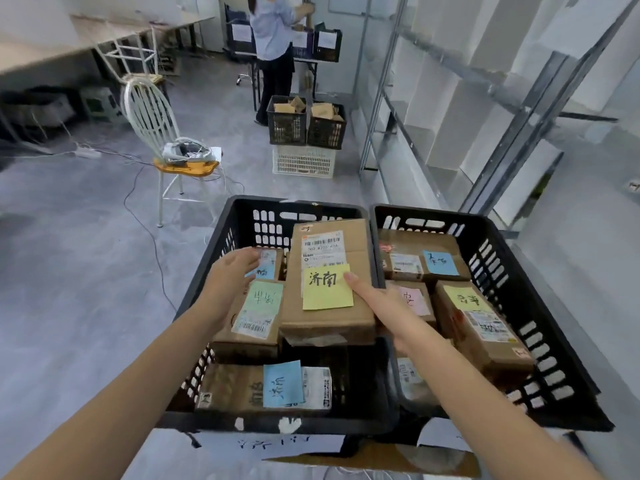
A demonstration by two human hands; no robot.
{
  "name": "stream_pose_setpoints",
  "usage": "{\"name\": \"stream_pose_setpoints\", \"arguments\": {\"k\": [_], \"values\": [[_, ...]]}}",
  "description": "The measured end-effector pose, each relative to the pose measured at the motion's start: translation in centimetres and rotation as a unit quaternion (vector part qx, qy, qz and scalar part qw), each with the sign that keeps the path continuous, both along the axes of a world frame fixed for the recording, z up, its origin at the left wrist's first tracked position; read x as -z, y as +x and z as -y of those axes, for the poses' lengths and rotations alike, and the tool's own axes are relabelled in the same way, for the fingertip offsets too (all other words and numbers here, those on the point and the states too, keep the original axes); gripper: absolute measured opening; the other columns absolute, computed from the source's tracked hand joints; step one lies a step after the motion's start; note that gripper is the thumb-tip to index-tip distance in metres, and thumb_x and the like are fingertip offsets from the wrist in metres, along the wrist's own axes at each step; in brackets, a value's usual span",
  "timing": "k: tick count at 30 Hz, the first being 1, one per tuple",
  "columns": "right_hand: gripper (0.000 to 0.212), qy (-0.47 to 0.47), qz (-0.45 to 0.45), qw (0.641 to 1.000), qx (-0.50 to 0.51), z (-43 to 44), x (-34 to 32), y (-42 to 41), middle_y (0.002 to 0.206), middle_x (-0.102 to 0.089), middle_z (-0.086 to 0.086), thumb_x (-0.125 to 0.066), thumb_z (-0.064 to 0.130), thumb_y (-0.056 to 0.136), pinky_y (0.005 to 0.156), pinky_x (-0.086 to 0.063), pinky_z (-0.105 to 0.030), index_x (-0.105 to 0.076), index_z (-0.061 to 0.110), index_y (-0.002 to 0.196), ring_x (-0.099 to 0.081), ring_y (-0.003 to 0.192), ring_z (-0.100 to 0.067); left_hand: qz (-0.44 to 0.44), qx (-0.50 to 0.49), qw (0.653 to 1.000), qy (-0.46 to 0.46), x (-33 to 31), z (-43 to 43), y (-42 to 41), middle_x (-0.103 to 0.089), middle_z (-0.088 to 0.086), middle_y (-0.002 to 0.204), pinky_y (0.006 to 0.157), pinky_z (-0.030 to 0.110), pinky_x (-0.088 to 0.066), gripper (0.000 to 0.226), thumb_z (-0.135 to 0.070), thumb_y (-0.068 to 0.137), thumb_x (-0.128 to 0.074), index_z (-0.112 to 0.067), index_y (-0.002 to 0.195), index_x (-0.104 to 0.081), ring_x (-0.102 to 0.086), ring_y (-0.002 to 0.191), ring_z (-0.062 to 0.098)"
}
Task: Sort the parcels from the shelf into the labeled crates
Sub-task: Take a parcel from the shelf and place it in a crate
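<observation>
Crate label (pixel 263 445): handwritten paper on the front of the left crate, nearest the viewer; the writing is partly cut off.
Blue-note parcel (pixel 242 389): flat carton lying low at the near end of that crate.
Left hand (pixel 235 282): fingers straight and together, laid over the smaller cartons on the crate's left side and gripping nothing. Whether it touches the big carton cannot be told.
Right hand (pixel 388 306): holds the yellow-note parcel by its right edge, one digit on top at the note, the others hidden beneath.
Green-note parcel (pixel 258 311): just beside the held carton, on its left.
Yellow-note parcel (pixel 329 251): brown corrugated carton over the middle of the left crate, on or just above other cartons.
Handling: judged stiff, and light enough for an edge hold. Dry card grips well, but the sticky note would peel, so take it by the long edges.
Left crate (pixel 270 223): black, slotted, part filled.
Right crate (pixel 502 265): touching the left one; holds cartons with blue, pink and yellow notes.
Chair (pixel 152 116): white, well apart, with cables on the seat.
Far crates (pixel 304 126): black pair stacked on a white one.
Person (pixel 273 29): standing at a far table.
Shelf (pixel 485 81): metal rack on the right; no parcels can be made out on it.
</observation>
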State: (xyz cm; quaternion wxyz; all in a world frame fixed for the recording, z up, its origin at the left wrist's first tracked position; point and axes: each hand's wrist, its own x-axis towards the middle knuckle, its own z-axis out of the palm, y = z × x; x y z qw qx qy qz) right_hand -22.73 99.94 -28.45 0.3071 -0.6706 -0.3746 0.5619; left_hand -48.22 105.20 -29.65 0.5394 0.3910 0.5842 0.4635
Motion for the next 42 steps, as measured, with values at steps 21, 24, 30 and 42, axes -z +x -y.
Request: {"name": "stream_pose_setpoints", "arguments": {"k": [21,24,30,42], "values": [[0.059,-0.027,0.031,0.99,0.134,-0.7,7.6,-5.4,0.135,-0.06,0.007,-0.055,0.053,0.096,0.09,-0.046,-0.029,-0.042,0.032,0.15,-0.057,0.117,-0.014,-0.061,0.155,0.986,-0.016,4.4,-6.3,0.0,-0.064,-0.013,0.116,0.102,0.044,-0.046,0.024,-0.028,0.098,-0.053,-0.029,0.12,-0.061,-0.058,0.111,0.015],[0.038,-0.039,0.053,0.991,0.12,-1.1,8.2,-5.3,0.118,-0.065,0.006,-0.053,0.037,0.101,0.084,-0.047,-0.027,-0.053,0.024,0.137,-0.06,0.105,-0.012,-0.075,0.171,0.982,-0.015,4.1,-6.4,0.4,-0.058,-0.005,0.133,0.108,0.045,-0.042,0.041,-0.026,0.098,-0.053,-0.018,0.138,-0.053,-0.054,0.122,0.019],[0.058,-0.04,0.107,0.991,0.067,-0.9,9.0,-4.8,0.121,-0.066,0.001,-0.079,0.02,0.084,0.088,-0.05,-0.026,-0.048,0.02,0.133,-0.062,0.107,-0.014,-0.088,0.194,0.977,-0.016,5.0,-6.6,0.2,-0.058,-0.006,0.134,0.11,0.046,-0.041,0.04,-0.029,0.097,-0.053,-0.022,0.136,-0.055,-0.053,0.124,0.017],[0.089,0.067,0.313,0.945,-0.074,-0.8,4.5,-5.3,0.154,-0.033,0.004,-0.076,0.028,0.086,0.112,-0.034,-0.032,-0.022,0.025,0.156,-0.038,0.14,-0.015,-0.158,0.241,0.956,0.053,3.9,-4.7,1.1,-0.056,-0.01,0.13,0.094,0.026,-0.037,0.038,-0.026,0.099,-0.051,-0.022,0.137,-0.054,-0.05,0.12,0.008]]}}
